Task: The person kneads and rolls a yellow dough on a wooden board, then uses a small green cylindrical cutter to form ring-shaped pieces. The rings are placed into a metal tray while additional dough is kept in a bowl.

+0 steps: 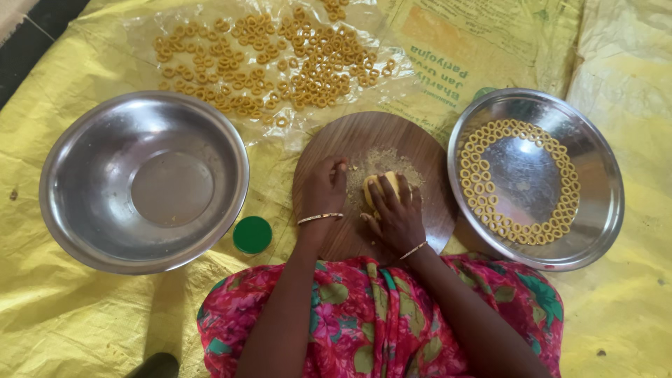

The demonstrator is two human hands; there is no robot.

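Yellow sheeting (84,308) covers the floor. At left sits an empty steel bowl (143,180); at right a steel plate (535,178) ringed with dough rings (483,189). On the centre wooden board (364,140), right hand (397,213) cups a dough lump (383,183); left hand (323,185), fingers curled, presses the board.

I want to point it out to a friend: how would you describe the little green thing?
Start at the big empty steel bowl on the left. Just off its lower right rim, on the yellow sheet, lies a small green lid: round, flat, the only green disc there.
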